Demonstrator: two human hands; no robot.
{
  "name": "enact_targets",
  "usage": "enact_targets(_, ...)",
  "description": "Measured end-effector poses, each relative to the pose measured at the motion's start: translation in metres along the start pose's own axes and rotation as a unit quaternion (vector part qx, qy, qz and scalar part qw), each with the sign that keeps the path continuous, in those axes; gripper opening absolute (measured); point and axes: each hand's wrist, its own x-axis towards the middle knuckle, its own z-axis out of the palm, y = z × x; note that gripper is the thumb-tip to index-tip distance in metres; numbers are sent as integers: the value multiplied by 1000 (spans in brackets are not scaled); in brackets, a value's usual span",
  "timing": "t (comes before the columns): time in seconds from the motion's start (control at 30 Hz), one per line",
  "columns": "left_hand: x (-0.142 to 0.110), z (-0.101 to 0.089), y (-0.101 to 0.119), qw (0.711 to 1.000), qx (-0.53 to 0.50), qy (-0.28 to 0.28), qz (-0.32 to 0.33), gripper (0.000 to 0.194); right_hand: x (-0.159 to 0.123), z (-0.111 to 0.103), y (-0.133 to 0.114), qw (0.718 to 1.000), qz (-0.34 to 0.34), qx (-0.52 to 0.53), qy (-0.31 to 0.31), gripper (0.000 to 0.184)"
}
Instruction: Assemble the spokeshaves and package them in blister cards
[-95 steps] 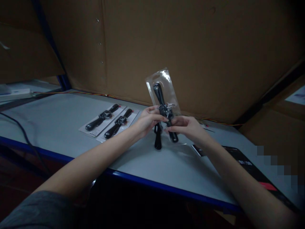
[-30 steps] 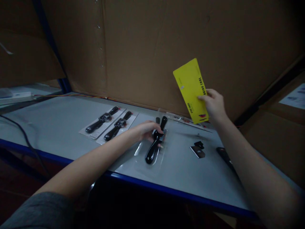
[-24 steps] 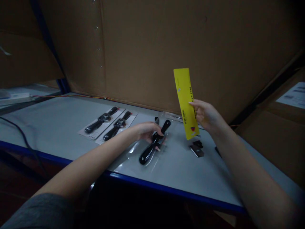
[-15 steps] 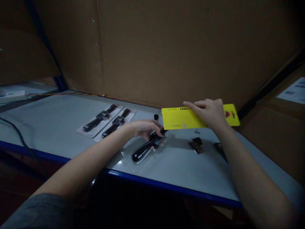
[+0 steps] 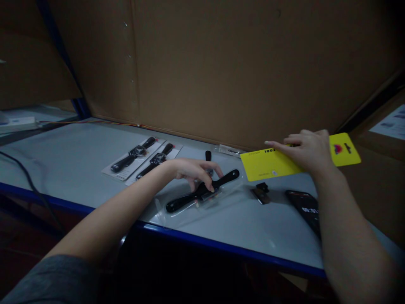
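Head view, looking down on a grey counter (image 5: pixel 240 228), with its blue front edge (image 5: pixel 221 256) at 6 o'clock and a cardboard wall (image 5: pixel 240 71) at 12 o'clock. The left hand (image 5: pixel 194 171) sits near the middle, its fingers (image 5: pixel 209 180) curled down onto a black-handled tool (image 5: pixel 186 202) lying almost level on a clear plastic blister (image 5: pixel 177 217). They seem placed to steady it, though I cannot tell whether they grip it. At 3 o'clock from there, the right hand (image 5: pixel 306 152) has its fingers spread across a yellow card (image 5: pixel 343 147), holding it nearly flat above the counter, thumb hidden. Beneath that hand lie a small dark plate (image 5: pixel 261 196) and a dark flat package (image 5: pixel 303 207). A small black piece (image 5: pixel 208 155) stands at 12 o'clock from the tool. At 9 o'clock, two black tools on white backing cards (image 5: pixel 126 158) lie side by side, just beyond the blister's edge. The blister sits close to the blue edge, with little margin at 6 o'clock.
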Motion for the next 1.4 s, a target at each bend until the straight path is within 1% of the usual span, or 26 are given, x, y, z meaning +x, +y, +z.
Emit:
enact_targets(0.2,-3,-2,0,998,59,-20,11,54,2,1,-5,1000,-18,15,-7,38)
enact_targets(0.33,-6,-5,0,994,99,-25,26,55,1,2,-1,999,-11,39,21,41)
enact_targets(0.43,-7,-6,0,994,103,-39,26,57,0,0,0,998,-8,55,27,41)
enact_targets(0.57,-7,-5,1,994,97,-46,34,57,2,0,-9,997,-37,63,18,43)
enact_targets(0.63,-8,-3,2,994,90,-39,40,59,5,3,-21,996,-59,68,29,45)
enact_targets(0.7,-9,-2,3,995,85,-26,41,60,8,6,-37,993,-82,75,35,46)
enact_targets(0.8,-9,-1,4,996,79,-16,40,57,9,9,-71,990,-109,94,4,45)
enact_targets(0.9,-7,1,4,998,53,-17,24,50,7,4,-110,987,-100,127,-12,40)
enact_targets(0.93,-6,2,3,999,40,-15,19,48,6,2,-121,987,-89,133,-6,38)
enact_targets(1.0,-4,2,2,1000,21,-13,14,44,4,-3,-137,988,-71,134,9,37)
enact_targets(1.03,-3,2,2,1000,19,-10,15,44,4,-5,-139,989,-65,131,15,37)
enact_targets(1.07,-3,2,1,1000,24,-7,18,45,5,-7,-138,990,-60,126,21,37)
enact_targets(1.13,-3,1,1,999,40,1,25,49,8,-8,-124,992,-51,114,34,36)
enact_targets(1.2,-4,0,1,998,55,6,31,53,11,-5,-97,993,-40,96,58,35)
enact_targets(1.27,-4,-1,1,997,69,4,33,56,11,-1,-63,994,-25,68,84,35)
enact_targets(1.33,-4,-3,0,996,78,4,32,59,10,4,-29,993,-7,22,114,39)
enact_targets(1.4,-4,-4,-1,996,82,-1,36,59,7,7,-4,991,7,-21,131,45)
